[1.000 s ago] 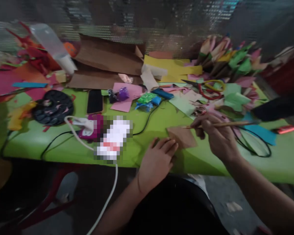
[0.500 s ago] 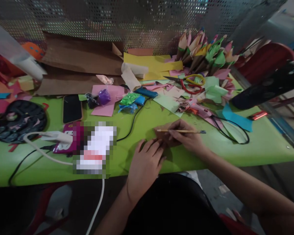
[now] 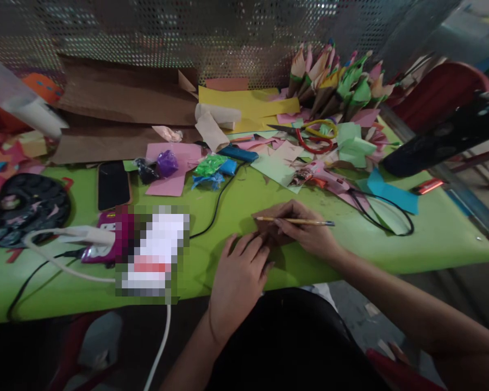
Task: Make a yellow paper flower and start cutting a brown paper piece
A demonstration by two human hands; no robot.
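Observation:
A pencil (image 3: 309, 221) lies almost level between the fingers of my right hand (image 3: 305, 228), its tip pointing left. Under both hands is a small piece of brown paper (image 3: 264, 215) on the green tabletop (image 3: 212, 260). My left hand (image 3: 244, 260) rests palm down, its fingers spread and lying on the paper's near left part. Both hands cover much of that paper, so its full outline is hidden. Beyond my right hand are a pink glue gun (image 3: 324, 176) and scissors (image 3: 315, 136) with red and yellow handles.
To the left are a blurred-out lit phone (image 3: 158, 252), a purple power strip (image 3: 106, 239), a dark phone (image 3: 114, 184) and a black round tray (image 3: 26, 209). Brown paper sheets (image 3: 126, 98), paper-wrapped bundles (image 3: 338, 81) and a dark bottle (image 3: 444, 133) stand around the back and right.
The view has shifted slightly, so things on the left appear a little further left. The pencil and both hands hold nearly the same pose over the brown paper.

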